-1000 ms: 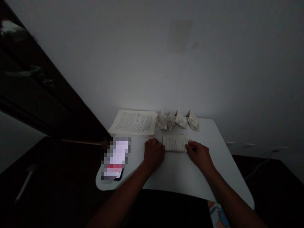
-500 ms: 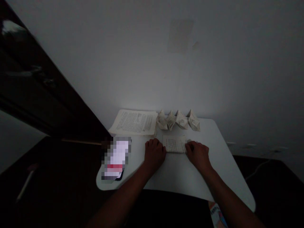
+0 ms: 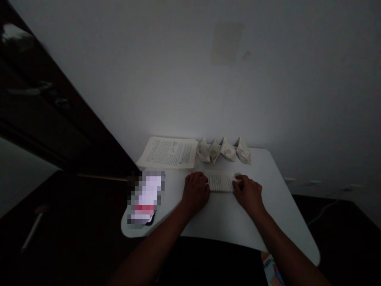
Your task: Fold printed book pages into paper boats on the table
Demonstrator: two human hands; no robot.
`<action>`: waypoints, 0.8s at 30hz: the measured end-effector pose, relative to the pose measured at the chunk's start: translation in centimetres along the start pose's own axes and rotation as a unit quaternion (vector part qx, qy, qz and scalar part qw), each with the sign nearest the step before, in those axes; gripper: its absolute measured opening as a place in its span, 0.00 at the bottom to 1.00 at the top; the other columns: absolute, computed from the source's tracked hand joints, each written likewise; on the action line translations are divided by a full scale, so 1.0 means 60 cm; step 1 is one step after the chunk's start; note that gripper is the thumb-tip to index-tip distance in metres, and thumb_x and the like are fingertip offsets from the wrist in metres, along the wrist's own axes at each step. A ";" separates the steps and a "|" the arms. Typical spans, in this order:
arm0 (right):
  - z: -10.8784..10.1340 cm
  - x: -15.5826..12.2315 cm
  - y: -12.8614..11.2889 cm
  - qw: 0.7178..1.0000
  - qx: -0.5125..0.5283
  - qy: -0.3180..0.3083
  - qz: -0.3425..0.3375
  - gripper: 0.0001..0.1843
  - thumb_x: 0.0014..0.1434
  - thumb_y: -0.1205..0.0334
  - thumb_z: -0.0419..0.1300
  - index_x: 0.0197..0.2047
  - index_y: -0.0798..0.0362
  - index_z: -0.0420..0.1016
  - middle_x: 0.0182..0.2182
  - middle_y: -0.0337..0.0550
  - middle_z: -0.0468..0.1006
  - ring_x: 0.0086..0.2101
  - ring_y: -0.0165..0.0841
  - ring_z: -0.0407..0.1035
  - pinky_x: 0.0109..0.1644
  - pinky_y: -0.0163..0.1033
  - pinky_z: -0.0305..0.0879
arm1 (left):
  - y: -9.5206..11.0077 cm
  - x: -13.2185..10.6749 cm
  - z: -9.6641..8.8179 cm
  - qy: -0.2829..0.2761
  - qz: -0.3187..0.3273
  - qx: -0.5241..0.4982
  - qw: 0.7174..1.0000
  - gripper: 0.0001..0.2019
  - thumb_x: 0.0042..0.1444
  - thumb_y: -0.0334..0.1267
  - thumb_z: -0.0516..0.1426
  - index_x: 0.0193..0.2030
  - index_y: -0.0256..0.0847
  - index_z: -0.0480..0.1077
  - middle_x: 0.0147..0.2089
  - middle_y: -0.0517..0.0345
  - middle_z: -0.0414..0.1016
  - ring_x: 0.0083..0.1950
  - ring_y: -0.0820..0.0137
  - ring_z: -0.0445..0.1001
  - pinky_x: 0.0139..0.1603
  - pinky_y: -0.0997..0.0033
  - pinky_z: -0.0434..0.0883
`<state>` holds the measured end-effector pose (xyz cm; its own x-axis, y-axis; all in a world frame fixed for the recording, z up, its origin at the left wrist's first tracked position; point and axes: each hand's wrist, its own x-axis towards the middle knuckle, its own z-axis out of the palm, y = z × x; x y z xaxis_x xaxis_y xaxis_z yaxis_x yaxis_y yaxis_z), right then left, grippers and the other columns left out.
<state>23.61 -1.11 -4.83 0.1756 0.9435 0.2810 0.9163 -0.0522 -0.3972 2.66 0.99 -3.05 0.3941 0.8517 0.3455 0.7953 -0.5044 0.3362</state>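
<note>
A folded sheet of printed paper (image 3: 220, 183) lies flat on the white table (image 3: 229, 218) between my hands. My left hand (image 3: 196, 191) rests at the sheet's left edge, fingers curled onto it. At the right edge, my right hand (image 3: 247, 193) grips the paper between thumb and fingers. Just beyond the sheet stands a row of several folded paper shapes (image 3: 228, 151) with pointed tips. To their left lies a stack of printed pages (image 3: 169, 153).
A phone (image 3: 147, 198) with a lit, blurred screen lies at the table's left side. A pale wall (image 3: 178, 79) rises right behind the table. The dark door (image 3: 53, 107) stands on the left. A cable (image 3: 324, 208) runs along the right.
My left hand has shifted slightly right, farther over the paper's left edge. The fingers of my right hand have moved a little at the right edge. The paper's far part looks changed.
</note>
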 end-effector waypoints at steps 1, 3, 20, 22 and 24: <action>0.000 0.000 0.000 1.000 0.001 0.003 -0.001 0.15 0.56 0.54 0.50 0.42 0.53 0.68 0.23 0.40 0.75 0.32 0.40 0.69 0.45 0.47 0.53 | 0.001 0.001 0.000 -0.003 0.030 -0.023 0.999 0.09 0.53 0.36 0.53 0.41 0.39 0.66 0.48 0.49 0.67 0.51 0.62 0.63 0.53 0.57 0.59; -0.001 0.001 -0.001 1.000 0.007 0.011 0.000 0.15 0.55 0.54 0.51 0.40 0.53 0.69 0.23 0.40 0.75 0.32 0.40 0.69 0.45 0.47 0.53 | 0.003 0.004 0.001 -0.023 0.093 -0.059 0.994 0.13 0.52 0.38 0.55 0.45 0.40 0.66 0.50 0.48 0.66 0.53 0.62 0.62 0.55 0.58 0.59; -0.024 0.005 -0.016 0.886 0.444 0.099 0.092 0.18 0.53 0.48 0.57 0.39 0.54 0.72 0.36 0.48 0.77 0.36 0.37 0.70 0.43 0.43 0.66 | 0.013 0.025 -0.012 0.000 -0.068 -0.340 0.938 0.10 0.56 0.37 0.52 0.43 0.39 0.69 0.39 0.55 0.75 0.40 0.68 0.73 0.44 0.67 0.69; -0.020 0.000 -0.018 0.880 0.466 0.052 0.077 0.19 0.51 0.48 0.59 0.40 0.53 0.74 0.37 0.49 0.78 0.36 0.38 0.71 0.42 0.44 0.67 | 0.015 0.022 -0.012 -0.014 -0.134 -0.475 0.870 0.11 0.54 0.40 0.55 0.41 0.38 0.70 0.38 0.56 0.76 0.39 0.67 0.74 0.42 0.67 0.70; -0.013 -0.005 -0.021 0.870 0.486 0.019 0.085 0.20 0.47 0.47 0.62 0.39 0.52 0.75 0.35 0.47 0.79 0.34 0.38 0.72 0.39 0.43 0.68 | 0.017 0.017 -0.006 -0.038 -0.167 -0.575 0.800 0.12 0.52 0.42 0.57 0.40 0.37 0.70 0.38 0.54 0.77 0.40 0.66 0.74 0.43 0.66 0.70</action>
<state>22.65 -1.59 -3.74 0.3075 0.9367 0.1676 0.1422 0.1289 -0.9814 3.73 1.31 -2.04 0.3099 0.9503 0.0290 -0.0701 -0.0076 0.9975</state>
